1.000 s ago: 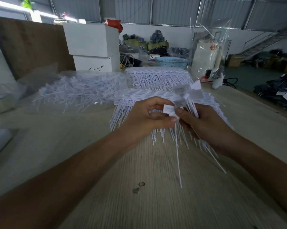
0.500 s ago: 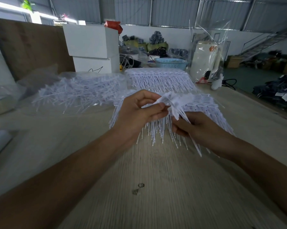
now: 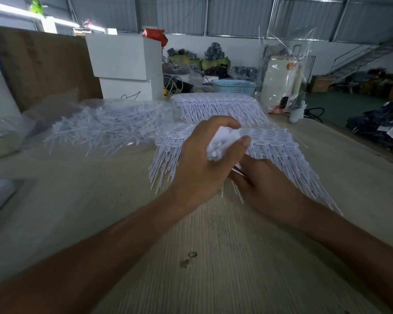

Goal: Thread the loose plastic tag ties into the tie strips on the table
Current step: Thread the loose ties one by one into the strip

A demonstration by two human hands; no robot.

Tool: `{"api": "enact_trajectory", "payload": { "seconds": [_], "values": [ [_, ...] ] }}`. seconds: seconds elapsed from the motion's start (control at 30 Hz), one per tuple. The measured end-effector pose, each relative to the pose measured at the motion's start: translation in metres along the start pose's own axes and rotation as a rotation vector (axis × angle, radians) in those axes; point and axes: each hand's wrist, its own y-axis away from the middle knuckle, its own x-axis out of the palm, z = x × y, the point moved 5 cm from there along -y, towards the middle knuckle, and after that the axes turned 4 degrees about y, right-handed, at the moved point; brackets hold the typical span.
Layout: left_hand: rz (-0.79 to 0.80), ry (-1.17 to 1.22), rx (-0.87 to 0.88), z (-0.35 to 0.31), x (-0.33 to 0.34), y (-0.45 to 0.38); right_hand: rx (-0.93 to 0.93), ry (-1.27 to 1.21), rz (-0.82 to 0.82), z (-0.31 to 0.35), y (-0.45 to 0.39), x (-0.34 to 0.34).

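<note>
Head view: nearest lies bare table point(image 3: 213, 257), both forearms reaching forward across it. The left hand point(image 3: 204, 164) is curled round a small white bunch of ties point(image 3: 222, 143), thumb and fingers closed on their heads; the stems drop down behind the palm. The right hand point(image 3: 265, 177) sits just beside and a little below it, fingers tucked under the left; whether it pinches a stem I cannot tell. Directly behind both hands lies the near strip point(image 3: 270, 141), its long axis running left to right, its threaded stems fanning toward the person. So the strip is straight ahead, touching or nearly so, with the left hand closer to its head row. A second strip point(image 3: 218, 105) lies beyond. The loose pile point(image 3: 105, 128) sits well left, nearer the left hand.
</note>
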Motion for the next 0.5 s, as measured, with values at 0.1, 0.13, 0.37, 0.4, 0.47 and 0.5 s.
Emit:
{"api": "enact_trajectory", "payload": {
  "seconds": [0.1, 0.13, 0.37, 0.4, 0.47, 0.5],
  "values": [
    [-0.066, -0.025, 0.006, 0.000, -0.008, -0.003, 0.075, -0.218, 0.019, 0.005, -0.003, -0.002],
    [-0.069, -0.001, -0.034, 0.003, -0.012, -0.005, 0.104, -0.286, 0.014, 0.003, -0.004, -0.004],
    [-0.112, 0.211, -0.180, 0.018, -0.025, -0.012, 0.071, -0.285, 0.125, 0.002, -0.003, -0.004],
    [-0.124, 0.253, -0.205, 0.020, -0.026, -0.012, 0.079, -0.262, 0.136, -0.001, -0.002, -0.003],
    [-0.158, 0.293, -0.240, 0.026, -0.031, -0.014, 0.117, -0.272, 0.175, -0.007, 0.000, -0.001],
    [-0.170, 0.298, -0.251, 0.029, -0.032, -0.014, 0.127, -0.269, 0.182, -0.010, 0.001, 0.000]
  ]
}}
